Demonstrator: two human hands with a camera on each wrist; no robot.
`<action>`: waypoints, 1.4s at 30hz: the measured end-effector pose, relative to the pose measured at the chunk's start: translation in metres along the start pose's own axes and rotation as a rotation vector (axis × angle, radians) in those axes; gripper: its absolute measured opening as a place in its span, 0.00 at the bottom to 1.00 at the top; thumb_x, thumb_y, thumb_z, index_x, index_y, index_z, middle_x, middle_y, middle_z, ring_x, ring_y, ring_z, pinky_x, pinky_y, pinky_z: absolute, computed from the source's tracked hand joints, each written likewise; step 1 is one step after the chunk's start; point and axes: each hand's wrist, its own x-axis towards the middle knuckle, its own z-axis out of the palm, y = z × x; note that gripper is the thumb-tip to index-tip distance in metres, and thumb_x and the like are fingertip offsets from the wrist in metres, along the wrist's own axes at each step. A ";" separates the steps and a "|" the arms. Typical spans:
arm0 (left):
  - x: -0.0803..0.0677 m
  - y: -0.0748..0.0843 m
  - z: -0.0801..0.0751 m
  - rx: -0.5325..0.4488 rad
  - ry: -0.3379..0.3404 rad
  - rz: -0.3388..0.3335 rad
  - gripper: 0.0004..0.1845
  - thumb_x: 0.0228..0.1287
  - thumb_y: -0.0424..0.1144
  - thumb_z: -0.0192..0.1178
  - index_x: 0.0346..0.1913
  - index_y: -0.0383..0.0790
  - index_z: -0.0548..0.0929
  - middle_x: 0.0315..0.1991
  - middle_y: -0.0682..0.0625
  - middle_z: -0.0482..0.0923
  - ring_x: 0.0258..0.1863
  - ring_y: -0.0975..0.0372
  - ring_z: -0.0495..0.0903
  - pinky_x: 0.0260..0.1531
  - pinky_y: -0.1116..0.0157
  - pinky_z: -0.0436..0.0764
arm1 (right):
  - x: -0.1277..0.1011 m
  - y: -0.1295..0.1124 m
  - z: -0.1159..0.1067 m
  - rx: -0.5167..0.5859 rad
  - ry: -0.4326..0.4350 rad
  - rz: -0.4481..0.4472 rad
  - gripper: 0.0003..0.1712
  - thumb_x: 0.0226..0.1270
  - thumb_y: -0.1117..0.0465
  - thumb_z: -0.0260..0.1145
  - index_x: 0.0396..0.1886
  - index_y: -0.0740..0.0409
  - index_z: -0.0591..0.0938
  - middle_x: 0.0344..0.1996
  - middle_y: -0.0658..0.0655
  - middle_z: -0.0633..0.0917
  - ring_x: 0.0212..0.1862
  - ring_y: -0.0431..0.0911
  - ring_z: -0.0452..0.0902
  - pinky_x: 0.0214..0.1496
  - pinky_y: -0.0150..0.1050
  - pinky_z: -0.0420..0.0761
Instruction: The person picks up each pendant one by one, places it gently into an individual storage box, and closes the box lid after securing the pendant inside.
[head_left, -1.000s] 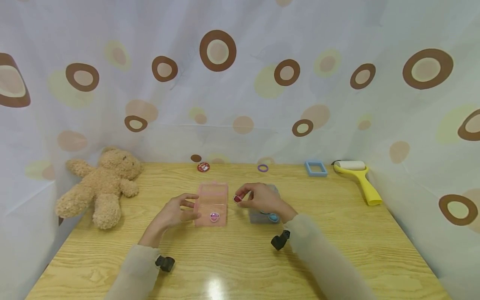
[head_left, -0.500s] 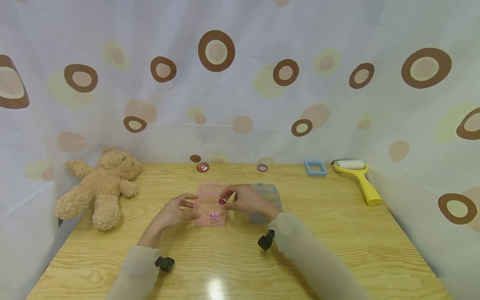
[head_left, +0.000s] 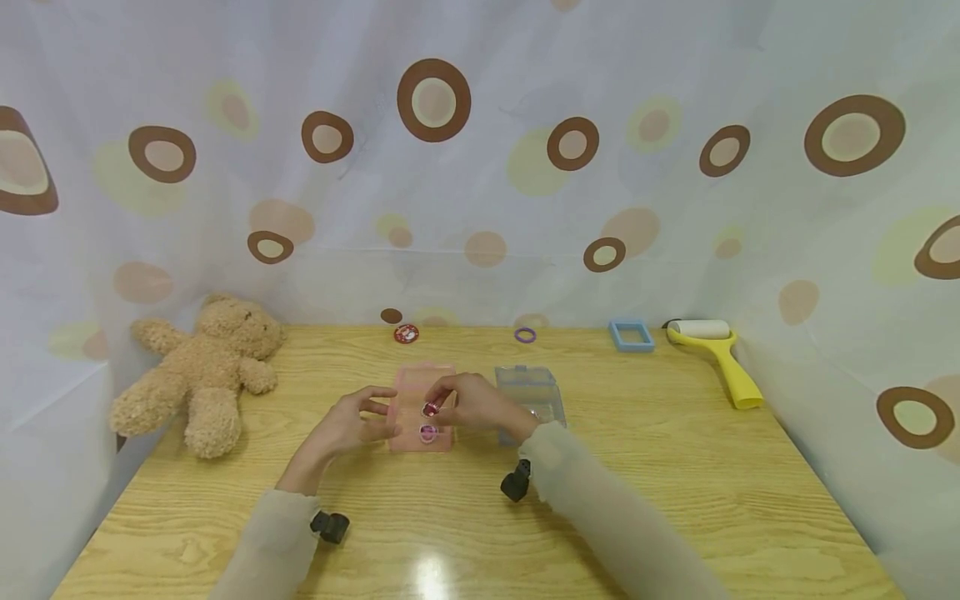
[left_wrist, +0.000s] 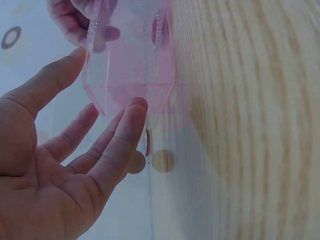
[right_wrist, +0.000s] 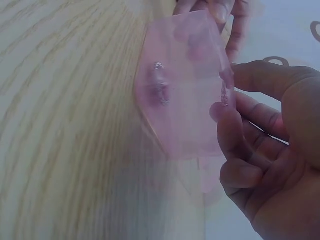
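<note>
Head view had the right hand (head_left: 476,408) pinching a small red badge (head_left: 431,409) over the pink clear box (head_left: 423,392) at mid-desk (head_left: 675,500); fingers clenched on it. Left hand (head_left: 352,427) lay relaxed, fingertips touching the box's left wall. Risk: badge could slip from the pinch, miss the box or knock the pink badge (head_left: 428,432) inside; box looked light, might slide. No legible writing anywhere.
</note>
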 end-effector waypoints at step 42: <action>0.000 0.002 0.001 0.018 0.012 -0.017 0.36 0.60 0.43 0.72 0.69 0.39 0.71 0.59 0.33 0.77 0.50 0.51 0.82 0.43 0.59 0.82 | 0.005 0.004 0.013 -0.032 0.020 0.053 0.15 0.63 0.56 0.73 0.49 0.53 0.86 0.40 0.46 0.89 0.43 0.40 0.83 0.46 0.35 0.79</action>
